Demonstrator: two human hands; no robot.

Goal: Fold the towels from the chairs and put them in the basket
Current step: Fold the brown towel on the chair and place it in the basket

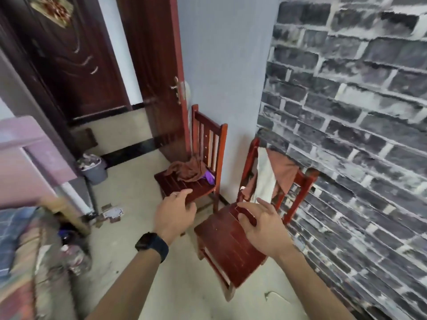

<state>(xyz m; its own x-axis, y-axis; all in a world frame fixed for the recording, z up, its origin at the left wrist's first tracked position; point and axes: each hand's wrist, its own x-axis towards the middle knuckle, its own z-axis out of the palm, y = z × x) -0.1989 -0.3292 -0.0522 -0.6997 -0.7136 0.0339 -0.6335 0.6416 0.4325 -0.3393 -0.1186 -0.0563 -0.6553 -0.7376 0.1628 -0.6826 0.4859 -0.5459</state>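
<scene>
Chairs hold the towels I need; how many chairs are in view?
2. The far chair by the door, brown cloth crumpled on its seat; the nearer chair by the brick wall, cloths draped over its back. Others may sit off-frame.

No legible text, labels, brands or numbers anywhere. Playing cards [114, 213] lie on the floor [138, 188] near the bin [95, 173], their pips too blurred to read. The watch [151, 244] screen is dark. The ornament [52, 8] on the door [69, 65] is blurred pattern only.
</scene>
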